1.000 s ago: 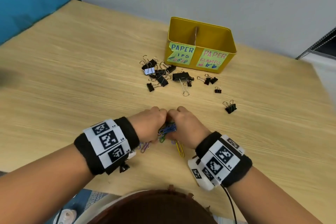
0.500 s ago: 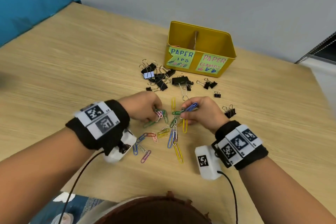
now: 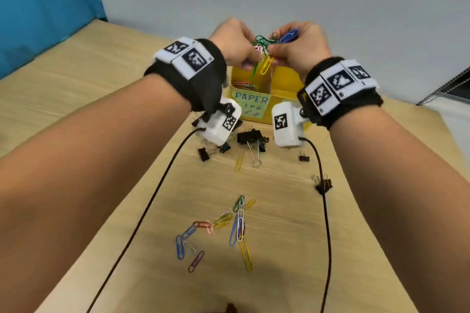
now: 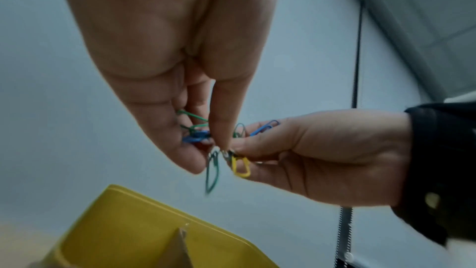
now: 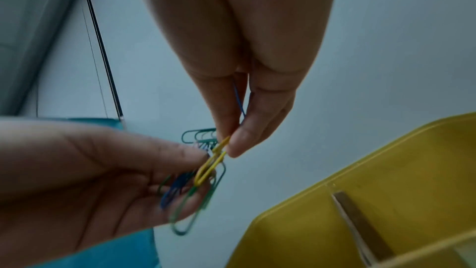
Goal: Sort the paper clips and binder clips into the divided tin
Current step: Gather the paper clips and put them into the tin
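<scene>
Both hands hover together above the yellow divided tin (image 3: 284, 81). My left hand (image 3: 235, 42) pinches a bunch of green, pink and blue paper clips (image 3: 262, 42). My right hand (image 3: 300, 44) pinches blue and yellow paper clips (image 3: 267, 65); the yellow one hangs down over the tin. In the left wrist view the left fingers (image 4: 224, 121) meet the right hand (image 4: 322, 154) over the tin (image 4: 144, 227). The right wrist view shows the yellow clip (image 5: 211, 164) between both hands, with the tin's divider (image 5: 360, 225) below. Several paper clips (image 3: 241, 84) lie in the tin's left compartment.
Loose coloured paper clips (image 3: 221, 229) lie on the wooden table (image 3: 76, 89) near me. Black binder clips (image 3: 250, 137) are scattered in front of the tin, one (image 3: 323, 183) off to the right. Camera cables (image 3: 152, 201) trail across the table.
Both hands have lifted from the table with paper clips pinched and moved forward to above the tin. Several paper clips stayed on the table.
</scene>
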Tool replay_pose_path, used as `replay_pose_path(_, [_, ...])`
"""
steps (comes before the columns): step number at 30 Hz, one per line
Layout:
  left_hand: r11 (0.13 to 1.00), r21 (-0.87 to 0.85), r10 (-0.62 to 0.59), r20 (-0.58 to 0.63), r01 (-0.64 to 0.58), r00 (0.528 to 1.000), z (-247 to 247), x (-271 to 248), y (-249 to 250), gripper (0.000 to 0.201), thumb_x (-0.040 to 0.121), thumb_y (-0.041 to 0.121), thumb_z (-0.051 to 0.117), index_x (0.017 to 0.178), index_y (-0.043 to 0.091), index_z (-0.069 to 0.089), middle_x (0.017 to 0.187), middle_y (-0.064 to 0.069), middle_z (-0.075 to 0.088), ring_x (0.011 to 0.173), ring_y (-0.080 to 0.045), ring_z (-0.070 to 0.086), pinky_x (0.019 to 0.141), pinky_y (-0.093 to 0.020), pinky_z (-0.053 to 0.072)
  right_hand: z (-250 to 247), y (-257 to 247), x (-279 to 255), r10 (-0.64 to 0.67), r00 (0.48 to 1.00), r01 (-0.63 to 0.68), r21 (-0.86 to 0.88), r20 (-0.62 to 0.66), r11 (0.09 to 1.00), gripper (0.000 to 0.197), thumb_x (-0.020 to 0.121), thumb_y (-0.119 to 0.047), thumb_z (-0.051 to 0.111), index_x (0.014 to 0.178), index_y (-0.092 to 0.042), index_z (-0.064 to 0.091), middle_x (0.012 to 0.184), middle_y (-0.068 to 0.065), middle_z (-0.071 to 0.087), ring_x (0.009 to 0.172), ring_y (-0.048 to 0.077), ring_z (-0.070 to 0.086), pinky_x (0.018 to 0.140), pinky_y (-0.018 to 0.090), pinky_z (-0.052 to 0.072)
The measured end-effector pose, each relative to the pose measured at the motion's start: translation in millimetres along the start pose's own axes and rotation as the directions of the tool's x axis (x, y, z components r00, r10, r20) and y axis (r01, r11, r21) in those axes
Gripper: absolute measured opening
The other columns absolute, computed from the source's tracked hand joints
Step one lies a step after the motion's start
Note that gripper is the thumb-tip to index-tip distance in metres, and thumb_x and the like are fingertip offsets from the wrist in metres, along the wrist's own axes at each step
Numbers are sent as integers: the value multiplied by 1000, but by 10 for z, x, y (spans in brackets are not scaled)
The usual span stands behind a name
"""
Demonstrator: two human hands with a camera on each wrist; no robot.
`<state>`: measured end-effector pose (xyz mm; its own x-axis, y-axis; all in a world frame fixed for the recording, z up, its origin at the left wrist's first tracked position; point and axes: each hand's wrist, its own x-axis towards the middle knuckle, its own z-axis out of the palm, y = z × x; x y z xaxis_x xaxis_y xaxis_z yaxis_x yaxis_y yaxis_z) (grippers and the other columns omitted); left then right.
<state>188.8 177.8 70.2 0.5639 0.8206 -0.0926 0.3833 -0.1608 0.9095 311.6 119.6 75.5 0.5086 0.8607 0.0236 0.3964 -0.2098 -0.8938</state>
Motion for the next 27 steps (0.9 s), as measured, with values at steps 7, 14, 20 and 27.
replay_pose_path(7, [925, 381, -9, 61, -14, 998, 42, 104, -49, 37, 81, 14, 67, 117, 7, 65, 110, -12, 66, 102, -22, 60, 94, -32, 47, 185, 198, 130, 174, 967, -104, -332, 189, 938, 47, 80, 0, 63, 126, -7, 57, 105, 11, 64, 92, 22, 61, 93, 41, 54])
replay_pose_path(14, [860, 470, 95, 239, -200, 967, -14, -622, -253, 13, 80, 12, 68, 92, 15, 68, 71, 9, 57, 67, -7, 52, 60, -18, 39, 129, 220, -716, -72, 983, 139, -421, 171, 896, 34, 88, 1, 49, 114, -14, 65, 98, -4, 60, 86, 10, 53, 86, 27, 49])
replay_pose_path(20, [707, 617, -191, 637, -345, 747, 272, -1358, -843, 38, 77, 16, 70, 114, 19, 62, 95, 3, 58, 79, -12, 53, 73, -21, 43, 380, 643, -1579, 214, 746, 351, -646, 630, 678, 23, 90, -15, 51, 107, -13, 67, 102, 8, 66, 91, 22, 58, 76, 25, 42])
replay_pose_path(27, [712, 627, -227, 632, -317, 741, 191, -1959, -1206, 50, 72, 21, 74, 119, 21, 55, 112, 2, 54, 92, -10, 52, 84, -22, 46, 319, 815, -2147, 237, 701, 384, -636, 673, 669, 34, 87, -7, 50, 118, -16, 62, 120, 8, 56, 112, 23, 54, 92, 24, 39])
